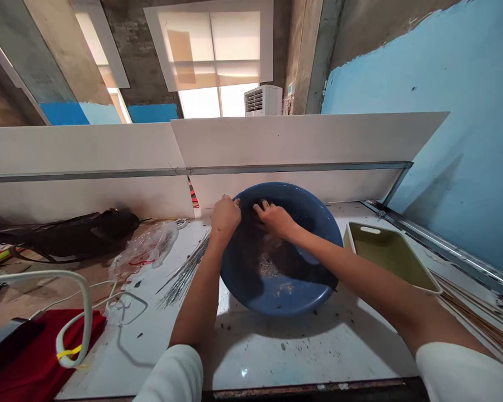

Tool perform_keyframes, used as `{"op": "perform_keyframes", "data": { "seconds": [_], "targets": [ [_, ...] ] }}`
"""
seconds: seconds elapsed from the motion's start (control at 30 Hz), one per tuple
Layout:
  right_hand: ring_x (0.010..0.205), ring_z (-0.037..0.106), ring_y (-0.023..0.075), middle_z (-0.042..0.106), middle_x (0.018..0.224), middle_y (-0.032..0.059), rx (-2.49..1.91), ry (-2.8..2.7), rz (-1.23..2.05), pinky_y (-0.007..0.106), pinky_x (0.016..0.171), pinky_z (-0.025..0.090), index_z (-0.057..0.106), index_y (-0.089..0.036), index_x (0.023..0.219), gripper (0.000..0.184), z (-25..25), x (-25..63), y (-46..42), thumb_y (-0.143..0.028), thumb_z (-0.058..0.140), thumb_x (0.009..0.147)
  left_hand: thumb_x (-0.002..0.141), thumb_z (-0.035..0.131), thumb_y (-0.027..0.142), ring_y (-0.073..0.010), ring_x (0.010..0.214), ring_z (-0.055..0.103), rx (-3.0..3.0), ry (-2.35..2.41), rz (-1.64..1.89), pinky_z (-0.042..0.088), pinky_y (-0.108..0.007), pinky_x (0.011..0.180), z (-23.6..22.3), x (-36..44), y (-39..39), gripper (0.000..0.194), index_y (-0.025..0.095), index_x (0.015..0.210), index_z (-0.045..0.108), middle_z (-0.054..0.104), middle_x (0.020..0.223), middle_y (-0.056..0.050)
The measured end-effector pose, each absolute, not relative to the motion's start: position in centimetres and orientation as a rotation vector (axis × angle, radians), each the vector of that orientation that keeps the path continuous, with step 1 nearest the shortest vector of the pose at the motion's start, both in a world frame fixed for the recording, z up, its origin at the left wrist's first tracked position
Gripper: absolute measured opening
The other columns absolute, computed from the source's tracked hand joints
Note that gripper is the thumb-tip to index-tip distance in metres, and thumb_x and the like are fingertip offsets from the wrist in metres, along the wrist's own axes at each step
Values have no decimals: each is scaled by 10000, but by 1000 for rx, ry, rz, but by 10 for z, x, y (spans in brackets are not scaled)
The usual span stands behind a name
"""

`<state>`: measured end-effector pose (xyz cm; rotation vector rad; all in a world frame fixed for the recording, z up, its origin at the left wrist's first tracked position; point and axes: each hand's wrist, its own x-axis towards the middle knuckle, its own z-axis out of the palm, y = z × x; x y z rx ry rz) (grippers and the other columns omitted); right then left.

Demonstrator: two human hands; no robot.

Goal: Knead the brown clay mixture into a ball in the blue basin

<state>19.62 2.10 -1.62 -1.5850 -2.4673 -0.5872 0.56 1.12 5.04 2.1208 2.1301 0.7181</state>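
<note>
reaching into a blue plastic basin [321, 220] on a white tabletop [276, 352], the left hand [225, 219] curls its fingers at the far rim, and the right hand [274, 219] sits half-closed on dark fibrous stuff [251, 251] inside; any actual grip is hard to tell. thin wire rods [184, 273] lie left of the basin, an olive tray [388, 257] right, white panels [276, 139] beyond.

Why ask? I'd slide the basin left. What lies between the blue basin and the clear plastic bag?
A bundle of thin metal rods lies there on the white tabletop, head view.
</note>
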Motion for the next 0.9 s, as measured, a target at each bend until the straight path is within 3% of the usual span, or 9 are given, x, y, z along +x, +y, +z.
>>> {"op": "perform_keyframes", "data": {
  "seconds": [0.13,0.23,0.37,0.47,0.63,0.73,0.9],
  "targets": [
    [1285,718,398,625,1558,345,-1534,-2439,-506,452,1043,615,417,5,1634,680,-34,166,23,-335,682,1107,1179,477,323,-367,1301,787,2142,2115,747,565,-379,1039,51,6,10,411,52,1358,729,796,1384,-287],
    [1236,739,387,708,1433,300,-1289,-2687,-422,470,1039,619,546,-22,1498,547,-48,152,12,-333,720,1083,1179,482,335,-372,1304,787,2094,2133,760,568,-385,1031,50,6,11,417,54,1372,722,795,1381,-292],
    [1158,774,386,782,1244,240,-875,-3065,-321,478,979,626,562,-47,1477,591,-63,153,-10,-389,785,1050,1183,463,318,-373,1324,778,2041,2166,737,564,-377,1029,47,5,11,425,41,1385,715,781,1393,-309],
    [1149,789,373,778,1268,231,-772,-3119,-242,454,943,626,573,-73,1445,584,-65,168,-25,-430,798,1041,1182,446,317,-383,1324,772,2029,2169,744,569,-395,1027,47,4,11,442,28,1401,699,770,1408,-320],
    [1151,814,390,761,1301,232,-1356,-2799,-191,433,916,625,544,-104,1452,584,-44,207,-39,-456,774,1048,1173,448,305,-383,1316,772,2033,2144,730,564,-402,1043,48,-2,15,448,8,1401,694,756,1427,-335],
    [1117,825,420,724,1362,300,-1807,-2557,-270,439,868,626,445,-57,1561,636,-34,229,-46,-408,686,1088,1171,462,314,-397,1328,764,2038,2134,720,561,-408,1059,49,-5,18,456,-1,1388,710,753,1432,-341],
    [1134,822,445,694,1389,336,-2130,-2462,-190,455,879,622,407,-60,1599,651,-48,247,-61,-371,658,1084,1171,452,306,-400,1339,762,2024,2109,729,566,-415,1079,47,-1,18,457,11,1426,690,756,1450,-321]
  ]
}}
